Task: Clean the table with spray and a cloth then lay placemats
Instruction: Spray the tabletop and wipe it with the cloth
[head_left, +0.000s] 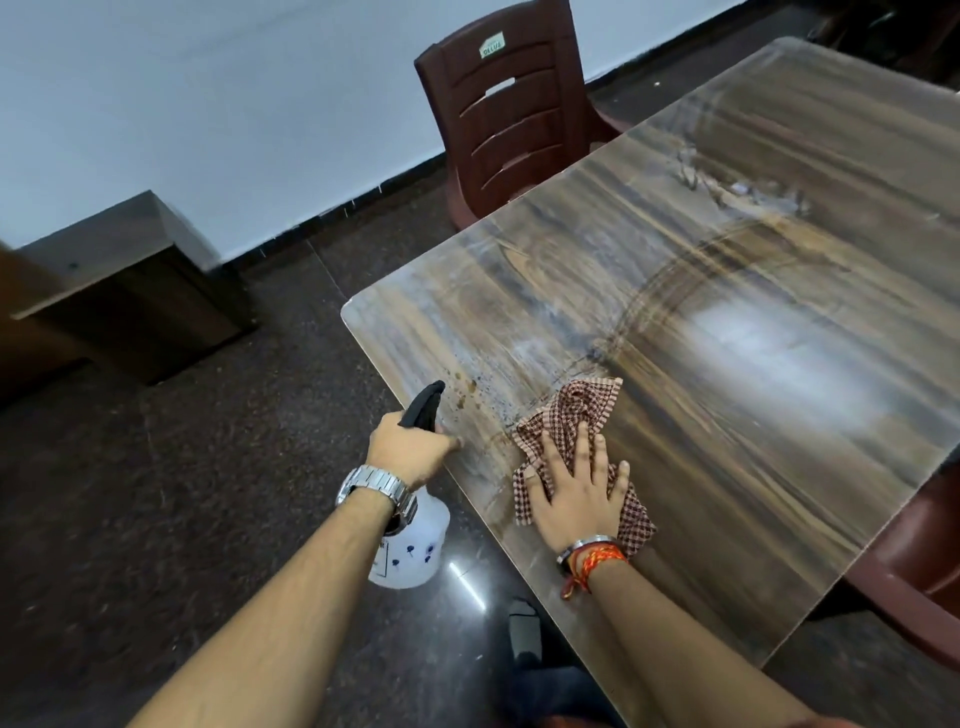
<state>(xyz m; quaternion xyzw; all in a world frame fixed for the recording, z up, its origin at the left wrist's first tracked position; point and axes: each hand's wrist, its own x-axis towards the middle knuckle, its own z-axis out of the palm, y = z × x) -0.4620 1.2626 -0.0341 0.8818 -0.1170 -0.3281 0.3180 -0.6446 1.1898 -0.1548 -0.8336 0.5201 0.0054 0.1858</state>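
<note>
A wood-grain table (727, 322) fills the right of the view, with wet smears and small brown spots near its left corner. My right hand (574, 488) lies flat, fingers spread, pressing a red-and-white checked cloth (576, 410) onto the table near the front edge. My left hand (410, 449) grips the black trigger head of a white spray bottle (413, 551), held just off the table's left edge, nozzle pointing toward the spots. No placemats are in view.
A dark red plastic chair (511, 114) stands at the table's far side and another (919, 577) at the right. A dark wooden cabinet (114, 291) sits by the wall at left. The floor is dark polished stone.
</note>
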